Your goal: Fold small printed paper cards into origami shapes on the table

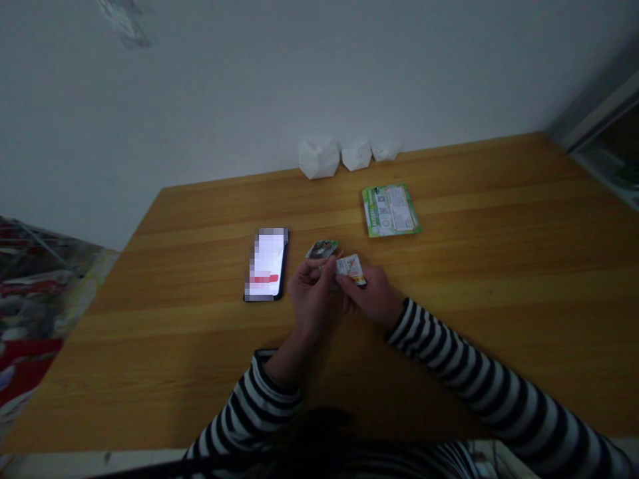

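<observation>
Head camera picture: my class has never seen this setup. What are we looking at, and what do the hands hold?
This picture comes from one camera worn on a person's head, looking forward and down. No robot is involved: the hands are the person's own. The left hand seems to pinch a small green-and-white card, and the right hand a small white printed card. On the wooden table lie a smartphone with a blurred screen and a larger green printed card. White crumpled shapes sit by the wall.
</observation>
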The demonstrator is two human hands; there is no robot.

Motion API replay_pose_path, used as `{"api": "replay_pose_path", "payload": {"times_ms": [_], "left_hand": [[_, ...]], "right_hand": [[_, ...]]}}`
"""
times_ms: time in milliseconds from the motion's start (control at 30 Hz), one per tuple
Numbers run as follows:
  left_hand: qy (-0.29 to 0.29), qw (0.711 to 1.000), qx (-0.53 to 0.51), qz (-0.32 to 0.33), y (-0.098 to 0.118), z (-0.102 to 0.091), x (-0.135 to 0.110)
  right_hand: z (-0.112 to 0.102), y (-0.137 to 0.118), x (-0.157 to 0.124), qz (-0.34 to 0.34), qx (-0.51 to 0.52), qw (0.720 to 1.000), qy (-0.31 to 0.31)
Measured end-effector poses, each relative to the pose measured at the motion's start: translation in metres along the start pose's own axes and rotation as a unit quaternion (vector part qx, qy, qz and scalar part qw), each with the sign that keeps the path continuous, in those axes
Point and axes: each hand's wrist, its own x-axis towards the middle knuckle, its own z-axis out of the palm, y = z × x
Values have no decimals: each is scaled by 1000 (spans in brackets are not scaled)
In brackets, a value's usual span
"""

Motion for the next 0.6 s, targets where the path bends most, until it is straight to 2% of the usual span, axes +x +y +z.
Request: {"api": "replay_pose_path", "payload": {"times_ms": [133, 267, 367, 467, 600], "left_hand": [[-9, 1000, -26, 2, -6, -3, 4], [-23, 998, -50, -17, -7, -4, 6], [-55, 996, -63, -39, -9, -3, 7], [-99, 988, -89, -84, -14, -1, 6], [-148, 962, -150, -173, -19, 0, 4]], "right_hand": [[3, 3, 0, -64, -16, 996, 63], [5, 2, 1, -83, -24, 992, 93], [4, 0, 0, -102, -84, 979, 153], [-4, 1, -1, -171, -189, 944, 210], [-18, 5, -1, -319, -331, 869, 182]]}}
